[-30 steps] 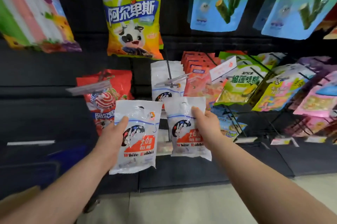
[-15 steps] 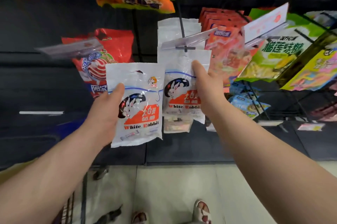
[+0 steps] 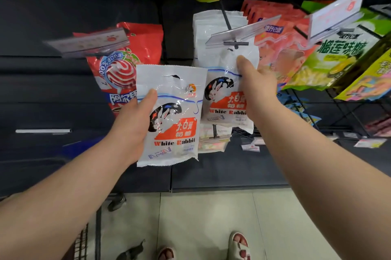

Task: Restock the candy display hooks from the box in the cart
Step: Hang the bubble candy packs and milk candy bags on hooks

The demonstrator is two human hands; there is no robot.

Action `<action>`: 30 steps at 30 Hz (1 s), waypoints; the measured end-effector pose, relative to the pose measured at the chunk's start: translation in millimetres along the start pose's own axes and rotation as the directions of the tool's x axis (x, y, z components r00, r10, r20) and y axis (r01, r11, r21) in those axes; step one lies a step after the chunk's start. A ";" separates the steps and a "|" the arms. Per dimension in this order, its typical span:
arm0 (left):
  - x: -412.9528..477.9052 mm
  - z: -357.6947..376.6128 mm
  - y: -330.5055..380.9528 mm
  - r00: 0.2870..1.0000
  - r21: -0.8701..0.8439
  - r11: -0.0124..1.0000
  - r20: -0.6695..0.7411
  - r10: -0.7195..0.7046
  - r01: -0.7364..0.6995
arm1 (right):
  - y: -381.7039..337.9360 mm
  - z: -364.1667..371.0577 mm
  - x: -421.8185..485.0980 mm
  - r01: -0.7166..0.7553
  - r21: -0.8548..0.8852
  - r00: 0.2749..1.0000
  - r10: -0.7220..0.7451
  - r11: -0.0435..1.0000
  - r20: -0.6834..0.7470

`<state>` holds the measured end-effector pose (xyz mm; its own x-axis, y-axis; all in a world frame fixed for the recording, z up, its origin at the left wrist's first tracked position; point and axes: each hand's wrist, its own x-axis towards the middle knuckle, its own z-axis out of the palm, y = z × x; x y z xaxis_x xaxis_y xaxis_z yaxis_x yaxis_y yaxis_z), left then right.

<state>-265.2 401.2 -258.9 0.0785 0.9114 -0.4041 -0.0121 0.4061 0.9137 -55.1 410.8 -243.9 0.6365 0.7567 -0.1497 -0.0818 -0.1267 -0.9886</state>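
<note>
Step in hand: hanging a candy bag on its display hook. The right hand (image 3: pixel 257 88) is closed on a White Rabbit bag (image 3: pixel 227 90), thumb on the front face, and holds its top edge right at the tip of the hook (image 3: pixel 236 44); the punched hole lies just below the hook's cross-bar, under the clear price strip (image 3: pixel 243 32); whether the hole is already threaded cannot be told. The left hand (image 3: pixel 135 120) is closed on a second bag (image 3: pixel 172 116), held upright just beside the first and slightly lower, its hang hole free.

Next move, as a judgement: align the hole of the right-hand bag with the hook tip and slide the bag back against the hung white bags (image 3: pixel 211 25) behind it; the price strip overhangs the tip, so the bag probably has to pass beneath it; the thin film around the hole may tear if forced. The second bag would follow on the same hook.

Containers: the box is not in view; only wire mesh (image 3: pixel 83 245) at the lower left shows, probably the cart; its contents cannot be seen. Neighbouring hooks carry a red lollipop bag (image 3: pixel 131 58) and pink bags (image 3: pixel 281 48).
</note>
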 end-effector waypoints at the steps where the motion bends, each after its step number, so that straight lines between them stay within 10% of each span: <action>1: 1.0 0.5 -0.1 1.000 0.003 1.000 0.009 -0.003 0.003 | 0.3 0.2 0.0 0.010 -0.001 1.000 -0.010 1.000 -0.007; 14: 6.3 9.0 -1.2 1.000 -0.022 1.000 0.030 -0.002 0.003 | 6.8 10.2 12.3 0.200 -0.096 0.977 -0.206 0.975 -0.058; 30: 13.5 10.1 -5.5 0.999 -0.118 0.993 0.038 0.014 -0.010 | 14.0 24.7 61.0 0.029 -0.024 0.997 -0.031 0.999 -0.069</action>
<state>-254.0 410.6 -269.0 0.1163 0.9138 -0.3891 -0.1305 0.4024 0.9061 -36.4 471.1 -267.3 0.6903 0.7139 -0.1178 -0.0446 -0.1204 -0.9917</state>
